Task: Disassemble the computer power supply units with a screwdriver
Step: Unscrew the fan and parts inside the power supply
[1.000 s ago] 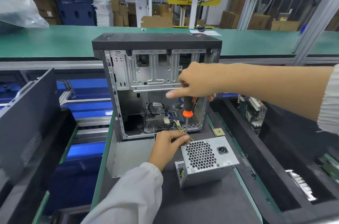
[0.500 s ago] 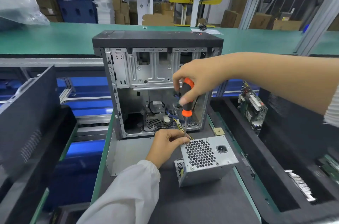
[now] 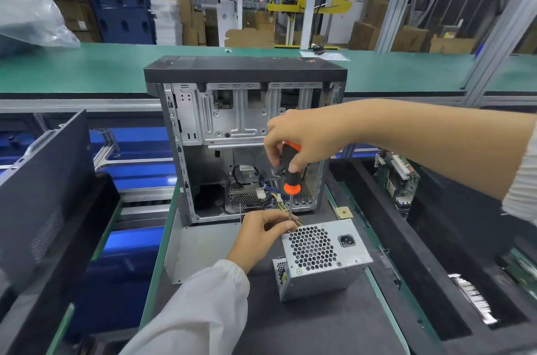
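Silver power supply unit (image 3: pixel 321 257) sits on the dark desk (image 3: pixel 319 325), just in front of the open computer case (image 3: pixel 247 139), fan grille facing up. Right hand (image 3: pixel 302 136) grips the black/orange handle of the screwdriver (image 3: pixel 289 174), fingers curled round it; shaft points down to the unit's top-left corner. Left hand (image 3: pixel 261 234), w/ white sleeve, pinches near the shaft tip at that corner, beside yellow wires (image 3: pixel 299 224) – exactly what it pinches can't be made out. A small square chip (image 3: pixel 343 212) lies on the desk right of the case.
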Tool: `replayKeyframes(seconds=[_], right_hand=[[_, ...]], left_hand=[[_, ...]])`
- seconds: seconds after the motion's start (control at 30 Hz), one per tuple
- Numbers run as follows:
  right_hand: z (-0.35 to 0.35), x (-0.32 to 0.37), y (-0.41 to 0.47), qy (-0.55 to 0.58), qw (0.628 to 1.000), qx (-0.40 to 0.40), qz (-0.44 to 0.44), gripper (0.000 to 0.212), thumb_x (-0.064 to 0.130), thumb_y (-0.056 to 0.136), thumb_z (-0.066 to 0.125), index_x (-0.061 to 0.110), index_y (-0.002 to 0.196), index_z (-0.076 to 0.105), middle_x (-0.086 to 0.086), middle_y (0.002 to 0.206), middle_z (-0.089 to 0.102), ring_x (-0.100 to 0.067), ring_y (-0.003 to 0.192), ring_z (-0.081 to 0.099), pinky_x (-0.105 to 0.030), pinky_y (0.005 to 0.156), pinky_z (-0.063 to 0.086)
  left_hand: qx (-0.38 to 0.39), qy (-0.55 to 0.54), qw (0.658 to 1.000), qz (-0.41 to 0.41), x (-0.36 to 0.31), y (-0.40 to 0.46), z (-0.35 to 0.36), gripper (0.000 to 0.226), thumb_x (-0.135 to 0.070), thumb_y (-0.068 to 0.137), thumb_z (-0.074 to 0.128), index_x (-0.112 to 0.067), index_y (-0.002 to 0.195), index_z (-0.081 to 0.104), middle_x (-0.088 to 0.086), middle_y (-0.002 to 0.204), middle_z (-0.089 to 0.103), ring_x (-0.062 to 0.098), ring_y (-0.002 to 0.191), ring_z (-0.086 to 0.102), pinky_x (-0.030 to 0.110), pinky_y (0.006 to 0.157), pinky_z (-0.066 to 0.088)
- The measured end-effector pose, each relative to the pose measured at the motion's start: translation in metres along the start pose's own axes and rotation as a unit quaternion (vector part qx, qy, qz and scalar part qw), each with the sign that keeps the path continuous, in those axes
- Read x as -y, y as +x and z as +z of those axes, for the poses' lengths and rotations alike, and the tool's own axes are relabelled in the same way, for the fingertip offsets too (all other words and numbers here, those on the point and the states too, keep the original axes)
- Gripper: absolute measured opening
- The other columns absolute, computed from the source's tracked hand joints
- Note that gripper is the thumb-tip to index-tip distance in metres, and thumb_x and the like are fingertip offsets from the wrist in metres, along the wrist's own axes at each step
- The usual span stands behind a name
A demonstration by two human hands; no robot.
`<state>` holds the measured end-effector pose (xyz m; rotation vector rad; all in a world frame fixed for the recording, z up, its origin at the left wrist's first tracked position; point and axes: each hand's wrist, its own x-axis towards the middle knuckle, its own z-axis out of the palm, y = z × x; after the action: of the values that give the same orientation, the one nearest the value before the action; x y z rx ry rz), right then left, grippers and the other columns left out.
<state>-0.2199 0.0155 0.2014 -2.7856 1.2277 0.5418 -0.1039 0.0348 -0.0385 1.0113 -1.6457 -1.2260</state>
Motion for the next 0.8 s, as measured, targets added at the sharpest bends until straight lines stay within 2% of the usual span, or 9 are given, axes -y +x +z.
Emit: replayKeyframes(seconds=[0.07,0.13,0.23,0.3,0.37,0.5,0.53,0.7,0.8], right_hand=[[-0.004,0.001,-0.001,0.016,1.000,0.023,-0.003,0.022,0.022,0.086,0.069,0.027,0.104,0.060,0.001,0.110,0.048,-0.023,0.103,0.052,-0.042,0.090,0.045],[-0.004,0.002,-0.001,0.004,0.999,0.018,0.030,0.035,0.044,0.085,0.068,0.024,0.111,0.057,0.000,0.107,0.050,-0.021,0.096,0.054,-0.037,0.084,0.047],[0.001,0.002,0.000,-0.002,0.991,-0.025,0.134,0.073,0.080,0.075,0.044,0.010,0.088,0.057,-0.006,0.071,0.067,-0.021,0.066,0.067,-0.032,0.064,0.053],[0.007,0.004,0.003,-0.044,0.982,-0.064,0.171,0.073,0.079,0.081,0.034,0.008,0.070,0.050,-0.006,0.047,0.058,-0.019,0.046,0.059,-0.028,0.048,0.044],[0.011,0.005,0.006,-0.101,0.979,-0.086,0.158,0.062,0.065,0.092,0.036,0.009,0.068,0.044,-0.004,0.059,0.049,-0.019,0.052,0.050,-0.028,0.048,0.037],[0.001,0.003,0.002,0.000,0.998,0.000,0.066,0.016,0.030,0.095,0.056,0.017,0.105,0.053,0.004,0.086,0.048,-0.028,0.086,0.060,-0.042,0.076,0.052],[-0.003,0.003,0.000,0.046,0.997,0.017,0.053,0.019,0.023,0.092,0.061,0.019,0.110,0.053,0.006,0.089,0.047,-0.025,0.086,0.060,-0.041,0.076,0.054],[-0.002,0.012,-0.001,0.102,0.982,-0.011,0.161,0.064,0.070,0.080,0.056,0.008,0.096,0.056,-0.010,0.081,0.066,-0.022,0.053,0.069,-0.030,0.054,0.059],[0.005,0.016,0.006,0.028,0.980,-0.067,0.184,0.063,0.067,0.088,0.045,0.006,0.075,0.053,-0.012,0.055,0.067,-0.020,0.043,0.066,-0.022,0.051,0.056]], left_hand=[[0.001,-0.002,1.000,-0.002,-0.001,0.000,0.001,0.021,-0.004,0.089,0.066,-0.023,0.086,0.076,-0.003,0.084,0.077,0.012,0.088,0.072,0.025,0.085,0.055],[-0.007,-0.009,1.000,-0.004,-0.002,-0.001,0.001,0.018,-0.003,0.089,0.066,-0.016,0.086,0.077,-0.001,0.083,0.077,0.011,0.086,0.072,0.020,0.082,0.054],[-0.023,-0.003,1.000,-0.001,-0.001,0.000,0.003,0.010,-0.005,0.087,0.069,-0.008,0.087,0.079,-0.001,0.085,0.077,0.012,0.088,0.071,0.023,0.085,0.054],[-0.029,0.004,1.000,-0.002,-0.001,-0.001,0.004,0.010,-0.006,0.086,0.070,-0.010,0.086,0.079,-0.001,0.086,0.077,0.014,0.089,0.071,0.027,0.089,0.054],[-0.033,0.006,0.999,-0.004,-0.001,-0.001,0.005,0.010,-0.007,0.086,0.071,-0.013,0.085,0.079,-0.002,0.085,0.077,0.014,0.089,0.071,0.028,0.089,0.054],[-0.034,0.005,0.999,0.003,-0.001,-0.003,0.005,0.010,-0.009,0.084,0.073,-0.017,0.083,0.078,-0.003,0.082,0.077,0.014,0.086,0.072,0.026,0.086,0.054],[-0.034,0.010,0.999,0.006,-0.001,-0.004,0.005,0.011,-0.009,0.083,0.074,-0.018,0.082,0.078,-0.003,0.082,0.076,0.015,0.086,0.072,0.027,0.086,0.054],[-0.029,0.020,0.999,0.006,-0.002,-0.004,0.005,0.010,-0.008,0.082,0.075,-0.018,0.081,0.078,-0.004,0.081,0.076,0.013,0.084,0.071,0.023,0.082,0.054],[-0.027,0.029,0.999,0.008,-0.003,-0.003,0.005,0.008,-0.009,0.082,0.075,-0.016,0.080,0.079,-0.007,0.082,0.076,0.006,0.081,0.069,0.015,0.077,0.050]])
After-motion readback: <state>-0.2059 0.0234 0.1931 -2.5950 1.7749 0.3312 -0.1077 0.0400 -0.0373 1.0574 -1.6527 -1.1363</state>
